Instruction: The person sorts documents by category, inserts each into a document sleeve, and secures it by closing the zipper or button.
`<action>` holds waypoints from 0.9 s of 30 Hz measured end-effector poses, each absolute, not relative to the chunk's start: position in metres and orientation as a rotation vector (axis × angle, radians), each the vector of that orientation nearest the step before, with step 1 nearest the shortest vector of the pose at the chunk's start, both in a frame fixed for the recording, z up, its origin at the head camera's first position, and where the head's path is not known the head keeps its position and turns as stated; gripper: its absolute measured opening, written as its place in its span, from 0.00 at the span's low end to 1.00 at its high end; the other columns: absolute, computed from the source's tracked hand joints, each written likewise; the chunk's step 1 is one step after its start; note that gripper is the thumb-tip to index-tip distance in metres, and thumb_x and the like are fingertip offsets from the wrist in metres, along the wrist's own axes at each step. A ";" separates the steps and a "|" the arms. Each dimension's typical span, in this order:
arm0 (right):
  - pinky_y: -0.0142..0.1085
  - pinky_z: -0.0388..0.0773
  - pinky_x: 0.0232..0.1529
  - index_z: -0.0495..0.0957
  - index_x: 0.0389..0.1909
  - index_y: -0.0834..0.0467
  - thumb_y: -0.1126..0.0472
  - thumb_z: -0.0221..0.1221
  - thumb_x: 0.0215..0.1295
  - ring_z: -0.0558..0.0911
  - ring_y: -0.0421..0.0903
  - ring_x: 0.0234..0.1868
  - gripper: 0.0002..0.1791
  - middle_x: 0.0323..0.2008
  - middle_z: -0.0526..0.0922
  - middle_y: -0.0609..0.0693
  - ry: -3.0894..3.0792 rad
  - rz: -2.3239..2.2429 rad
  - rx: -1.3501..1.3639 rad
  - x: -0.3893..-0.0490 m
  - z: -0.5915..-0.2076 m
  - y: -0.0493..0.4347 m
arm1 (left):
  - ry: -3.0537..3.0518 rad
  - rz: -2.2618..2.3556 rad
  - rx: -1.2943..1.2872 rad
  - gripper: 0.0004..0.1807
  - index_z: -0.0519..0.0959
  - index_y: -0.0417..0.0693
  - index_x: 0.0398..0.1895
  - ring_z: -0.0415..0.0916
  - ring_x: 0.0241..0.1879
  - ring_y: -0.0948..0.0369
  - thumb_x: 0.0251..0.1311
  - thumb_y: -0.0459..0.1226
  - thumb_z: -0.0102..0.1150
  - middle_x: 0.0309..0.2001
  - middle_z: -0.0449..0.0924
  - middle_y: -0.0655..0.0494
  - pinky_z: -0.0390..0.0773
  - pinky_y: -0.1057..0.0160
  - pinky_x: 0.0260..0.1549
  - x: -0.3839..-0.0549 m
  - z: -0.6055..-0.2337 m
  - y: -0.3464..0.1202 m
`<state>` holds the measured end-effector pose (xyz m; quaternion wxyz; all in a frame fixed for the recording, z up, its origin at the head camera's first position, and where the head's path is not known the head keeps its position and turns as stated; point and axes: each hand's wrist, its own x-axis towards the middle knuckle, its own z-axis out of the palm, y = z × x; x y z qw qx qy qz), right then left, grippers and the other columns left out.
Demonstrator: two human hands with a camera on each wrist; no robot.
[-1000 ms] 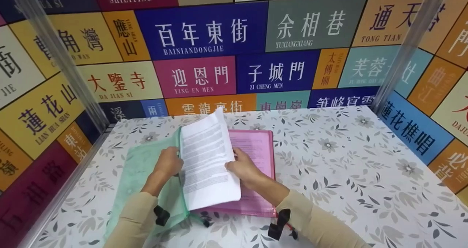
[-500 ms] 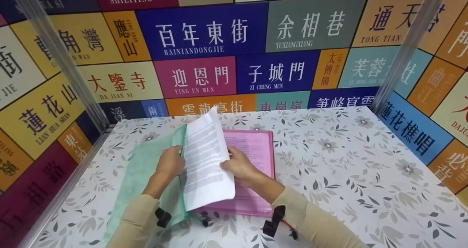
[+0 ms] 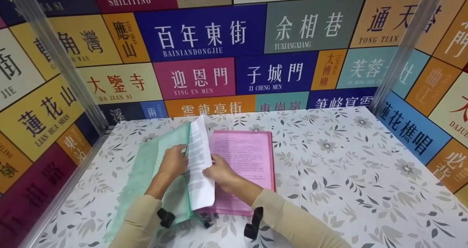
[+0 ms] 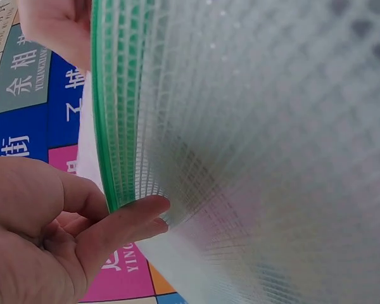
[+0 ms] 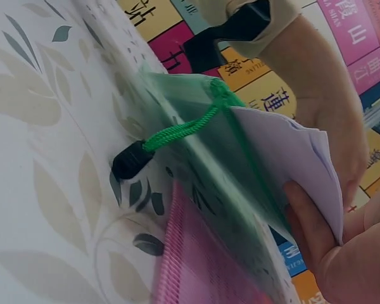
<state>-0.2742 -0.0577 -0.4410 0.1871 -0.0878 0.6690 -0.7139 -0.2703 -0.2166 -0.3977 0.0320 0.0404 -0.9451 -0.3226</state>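
My left hand [image 3: 174,161] pinches the opening edge of a green mesh zip pouch [image 3: 140,175], which is tilted up off the table. In the left wrist view, the thumb and fingers [image 4: 130,218] grip the pouch's green-trimmed rim. My right hand [image 3: 222,173] holds the outer edge of a stack of printed papers [image 3: 200,142], thumb on one side and fingers on the other. The papers [image 5: 288,142] stand partly inside the pouch's mouth, their inner part hidden by it. A green cord pull [image 5: 187,130] with a black end hangs from the pouch corner.
A pink zip pouch [image 3: 248,156] with printed sheets inside lies flat to the right, partly behind the papers and right forearm. The table [image 3: 347,189] has a leaf-patterned white cover. Clear posts [image 3: 396,50] and a sign-covered wall [image 3: 201,32] stand around it.
My right hand has moved left with the papers, so less of them shows outside the green pouch. The pouch's opening edge has shifted slightly right, and more of the pink pouch is visible.
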 end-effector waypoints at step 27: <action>0.45 0.87 0.36 0.71 0.66 0.68 0.77 0.52 0.59 0.89 0.58 0.39 0.30 0.39 0.87 0.66 1.794 -1.953 -0.187 -0.272 -0.448 -0.080 | -2.826 -1.007 0.112 0.25 0.72 0.27 0.63 0.76 0.62 0.44 0.61 0.25 0.47 0.61 0.77 0.32 0.78 0.45 0.59 -0.269 -0.395 -0.215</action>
